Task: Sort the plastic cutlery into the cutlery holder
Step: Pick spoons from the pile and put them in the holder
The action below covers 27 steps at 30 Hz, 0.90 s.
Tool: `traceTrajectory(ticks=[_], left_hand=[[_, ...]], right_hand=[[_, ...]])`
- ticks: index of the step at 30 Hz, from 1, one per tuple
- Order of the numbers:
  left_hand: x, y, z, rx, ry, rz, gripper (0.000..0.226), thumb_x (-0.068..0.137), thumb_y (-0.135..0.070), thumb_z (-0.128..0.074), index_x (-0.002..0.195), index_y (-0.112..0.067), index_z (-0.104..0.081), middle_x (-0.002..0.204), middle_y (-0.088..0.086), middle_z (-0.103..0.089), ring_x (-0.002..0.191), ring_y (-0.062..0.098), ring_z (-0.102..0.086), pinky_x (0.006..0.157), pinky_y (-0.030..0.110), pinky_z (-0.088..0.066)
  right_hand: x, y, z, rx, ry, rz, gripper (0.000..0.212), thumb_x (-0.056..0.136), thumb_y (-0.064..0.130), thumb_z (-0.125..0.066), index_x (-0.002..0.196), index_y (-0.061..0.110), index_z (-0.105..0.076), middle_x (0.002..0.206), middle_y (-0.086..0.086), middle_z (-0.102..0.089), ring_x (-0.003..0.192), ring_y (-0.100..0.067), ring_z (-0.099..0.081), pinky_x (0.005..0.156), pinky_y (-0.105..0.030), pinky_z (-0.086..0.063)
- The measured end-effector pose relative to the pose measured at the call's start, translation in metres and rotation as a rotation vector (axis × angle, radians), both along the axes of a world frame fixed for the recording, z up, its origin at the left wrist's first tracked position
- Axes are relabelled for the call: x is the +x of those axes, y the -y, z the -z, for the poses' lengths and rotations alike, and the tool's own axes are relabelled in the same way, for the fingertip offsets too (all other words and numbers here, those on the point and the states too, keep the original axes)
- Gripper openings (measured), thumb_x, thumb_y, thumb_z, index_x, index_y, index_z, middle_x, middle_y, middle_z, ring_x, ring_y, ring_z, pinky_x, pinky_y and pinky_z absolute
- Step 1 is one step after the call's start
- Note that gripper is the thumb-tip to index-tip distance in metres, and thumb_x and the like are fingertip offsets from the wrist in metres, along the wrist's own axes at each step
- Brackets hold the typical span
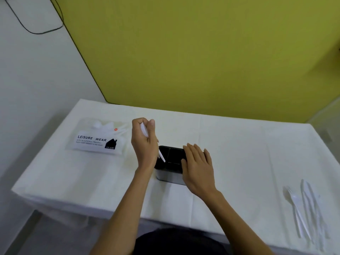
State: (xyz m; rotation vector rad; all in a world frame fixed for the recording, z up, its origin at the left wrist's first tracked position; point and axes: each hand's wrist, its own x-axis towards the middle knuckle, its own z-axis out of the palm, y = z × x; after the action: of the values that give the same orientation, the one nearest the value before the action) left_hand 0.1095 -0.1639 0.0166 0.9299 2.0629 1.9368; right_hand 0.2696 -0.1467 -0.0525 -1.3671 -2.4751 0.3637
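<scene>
Head camera: your left hand (144,142) is curled round a white cutlery piece (161,155), whose lower end tips over the left compartment of the black holder (172,157) at mid-desk (239,153). Your right hand (197,164) lies flat with straight fingers on the holder's right side, apparently steadying it. You seem mid-drop. Next, lower the piece in and let go. More forks and knives (303,205) lie near the desk's right edge.
</scene>
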Motion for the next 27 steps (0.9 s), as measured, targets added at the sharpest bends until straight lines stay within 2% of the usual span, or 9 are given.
traceTrajectory(ticks=[4,9,13,16,20,24,27], left_hand=[[0.003,0.010,0.035,-0.129,-0.070,0.082,0.014,0.102,-0.033,-0.054,0.092,-0.029,-0.045,0.085,0.001,-0.059,0.076,0.028,-0.059,0.068,0.034,-0.050],[0.003,0.014,0.049,-0.241,-0.214,0.204,0.012,0.098,-0.023,-0.062,0.091,-0.019,-0.054,0.093,-0.003,-0.055,0.089,0.015,-0.052,0.076,0.015,-0.040],[0.002,0.021,0.058,-0.359,-0.313,0.237,0.013,0.090,-0.028,-0.071,0.096,-0.026,-0.060,0.103,-0.016,-0.059,0.101,0.010,-0.051,0.090,0.035,-0.045],[0.010,0.021,0.054,-0.353,-0.370,0.209,0.022,0.086,-0.027,-0.074,0.104,-0.025,-0.061,0.112,-0.013,-0.062,0.108,0.010,-0.054,0.098,0.031,-0.038],[0.036,0.010,0.036,-0.279,-0.498,0.239,0.020,0.084,-0.017,-0.071,0.103,-0.022,-0.064,0.117,-0.009,-0.063,0.117,0.012,-0.055,0.105,0.028,-0.032],[0.081,-0.009,0.030,-0.188,-0.520,0.382,0.019,0.083,-0.008,-0.066,0.100,-0.018,-0.068,0.114,-0.006,-0.065,0.114,0.011,-0.056,0.103,0.026,-0.038],[0.115,-0.020,0.034,-0.195,-0.513,0.516,0.021,0.085,-0.006,-0.062,0.101,-0.018,-0.068,0.114,-0.006,-0.065,0.114,0.011,-0.056,0.104,0.025,-0.038]], right_hand=[[-0.002,-0.001,-0.001,0.065,0.012,0.016,0.044,0.101,0.030,-0.037,0.139,0.015,-0.053,0.144,-0.002,-0.055,0.137,-0.024,-0.046,0.117,-0.045,-0.028],[-0.003,0.001,-0.003,0.071,0.012,0.015,0.043,0.100,0.030,-0.037,0.137,0.016,-0.054,0.140,-0.001,-0.057,0.134,-0.023,-0.048,0.117,-0.044,-0.030],[-0.003,0.002,-0.004,0.064,-0.010,0.008,0.042,0.099,0.029,-0.037,0.134,0.016,-0.055,0.138,0.000,-0.058,0.131,-0.023,-0.050,0.115,-0.044,-0.032],[-0.004,0.001,-0.002,0.052,-0.035,0.006,0.041,0.100,0.028,-0.038,0.135,0.015,-0.055,0.139,-0.001,-0.058,0.133,-0.022,-0.050,0.117,-0.044,-0.031],[0.005,-0.002,0.000,-0.071,-0.187,0.024,0.044,0.101,0.026,-0.037,0.138,0.009,-0.054,0.145,-0.005,-0.054,0.140,-0.023,-0.043,0.119,-0.041,-0.030],[0.039,-0.007,-0.004,-0.196,-0.321,0.153,0.042,0.105,0.024,-0.037,0.142,0.010,-0.049,0.150,-0.004,-0.048,0.144,-0.019,-0.034,0.117,-0.040,-0.033],[0.076,-0.009,-0.001,-0.150,-0.255,0.267,0.039,0.103,0.014,-0.043,0.140,0.004,-0.050,0.147,-0.010,-0.050,0.140,-0.025,-0.038,0.113,-0.041,-0.039]])
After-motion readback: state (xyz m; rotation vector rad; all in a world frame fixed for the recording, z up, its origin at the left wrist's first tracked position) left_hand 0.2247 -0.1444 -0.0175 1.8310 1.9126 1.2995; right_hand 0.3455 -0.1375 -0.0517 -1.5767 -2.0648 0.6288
